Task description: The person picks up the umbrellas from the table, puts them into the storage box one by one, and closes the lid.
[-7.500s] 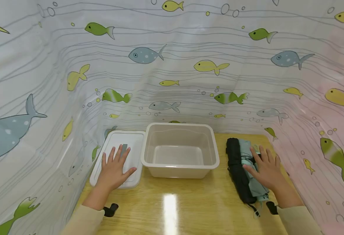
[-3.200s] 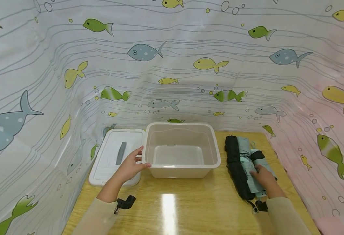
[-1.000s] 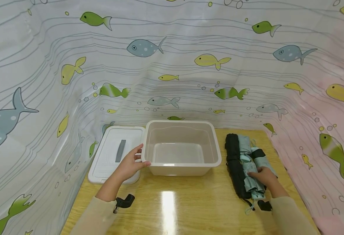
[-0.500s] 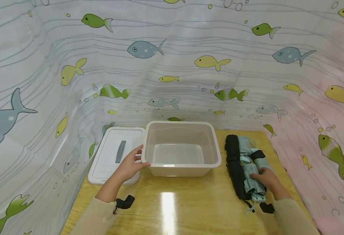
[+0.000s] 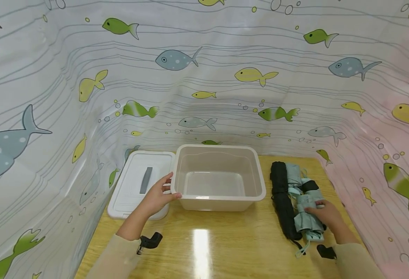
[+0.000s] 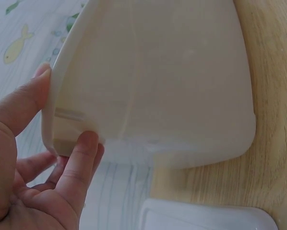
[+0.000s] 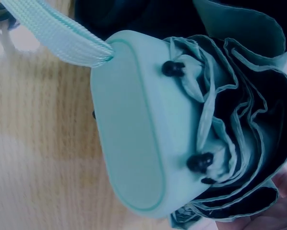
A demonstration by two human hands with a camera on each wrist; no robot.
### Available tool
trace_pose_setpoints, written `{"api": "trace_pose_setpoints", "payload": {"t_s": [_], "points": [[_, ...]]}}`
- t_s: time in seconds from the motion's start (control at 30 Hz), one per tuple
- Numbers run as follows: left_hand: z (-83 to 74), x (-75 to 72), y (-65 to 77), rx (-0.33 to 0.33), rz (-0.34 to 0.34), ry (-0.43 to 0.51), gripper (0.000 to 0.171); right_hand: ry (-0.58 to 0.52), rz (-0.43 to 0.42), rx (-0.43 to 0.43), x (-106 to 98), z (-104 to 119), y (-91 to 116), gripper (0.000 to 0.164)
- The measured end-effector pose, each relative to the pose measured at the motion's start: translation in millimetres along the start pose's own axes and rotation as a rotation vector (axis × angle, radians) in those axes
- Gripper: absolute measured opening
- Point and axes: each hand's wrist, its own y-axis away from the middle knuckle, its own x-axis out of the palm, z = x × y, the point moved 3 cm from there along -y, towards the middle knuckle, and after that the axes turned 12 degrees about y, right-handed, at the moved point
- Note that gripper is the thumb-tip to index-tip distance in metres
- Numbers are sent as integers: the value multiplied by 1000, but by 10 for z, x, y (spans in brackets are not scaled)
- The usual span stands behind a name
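My left hand grips the left rim of a beige plastic bin, thumb near its front corner. In the left wrist view the fingers of my left hand curl under the rim of the bin. My right hand holds a folded pale teal umbrella from its right side. The umbrella's flat handle end, with its wrist strap, fills the right wrist view; part of my right hand shows at the lower right corner. Nothing lies in the bin.
Left of the bin lies a white lid with a grey handle. Beside the held umbrella are a long black folded umbrella, a teal one and a black-banded teal one. A fish-print curtain encloses the wooden table.
Earlier both hands were spread over the lid and umbrellas. My left hand then took the bin's rim. My right hand took the teal umbrella and has just shifted it right, away from the black one.
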Motion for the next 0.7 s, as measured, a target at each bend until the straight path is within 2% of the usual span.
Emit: {"api": "trace_pose_setpoints", "payload": {"t_s": [0.43, 0.7], "points": [[6, 1, 17, -10, -8, -19, 92, -76, -46, -4, -279, 109, 100, 90], [-13, 14, 19, -7, -12, 3, 91, -61, -124, -20, -432, 221, 175, 88]]}}
